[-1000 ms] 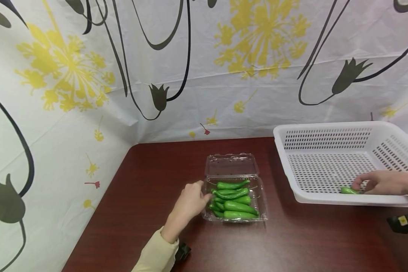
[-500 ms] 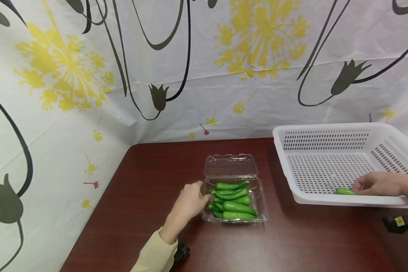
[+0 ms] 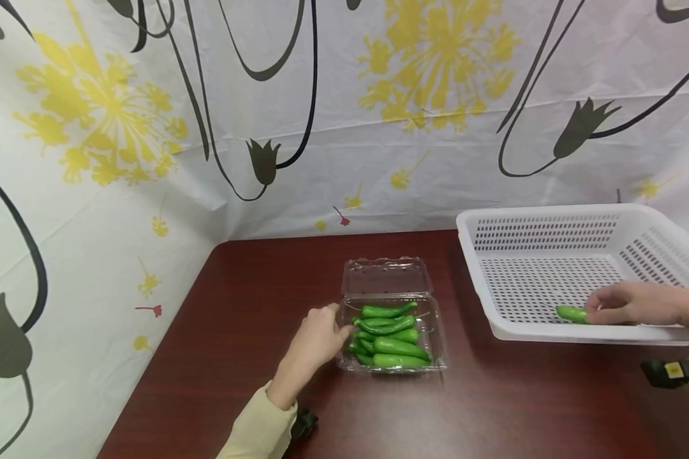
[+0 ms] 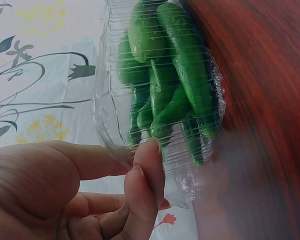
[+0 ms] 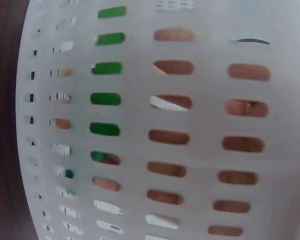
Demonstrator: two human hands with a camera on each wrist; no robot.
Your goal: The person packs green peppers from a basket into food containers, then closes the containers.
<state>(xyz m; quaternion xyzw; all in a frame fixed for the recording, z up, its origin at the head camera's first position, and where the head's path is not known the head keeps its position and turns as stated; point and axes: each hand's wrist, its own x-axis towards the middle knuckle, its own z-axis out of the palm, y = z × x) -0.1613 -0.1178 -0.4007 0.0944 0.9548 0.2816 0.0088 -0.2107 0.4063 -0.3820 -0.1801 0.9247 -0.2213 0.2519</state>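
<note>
My left hand (image 3: 316,335) grips the left edge of a clear plastic clamshell box (image 3: 438,325), its lid folded back. Several green chili peppers (image 3: 399,347) lie in the box. In the left wrist view, the fingertips (image 4: 149,162) touch the box's ribbed wall (image 4: 182,175), with peppers showing through it. On the right, my right hand (image 3: 643,304) pinches a green chili pepper (image 3: 571,313) low inside a white slotted basket (image 3: 482,287), near its front wall. The right wrist view shows that pepper (image 5: 106,98) and the hand (image 5: 169,136) only through the basket's slots.
Dark red-brown table (image 3: 494,395) lies under the box and basket, with bare surface between them. A white cloth with flower prints (image 3: 379,159) stands behind the table and along its left side. The basket's raised front rim (image 3: 551,331) lies between the right hand and the table's near side.
The right hand has shifted slightly left and up in the basket with the pepper, which shows more plainly now. The left hand keeps its place at the box. The head view has shifted a little.
</note>
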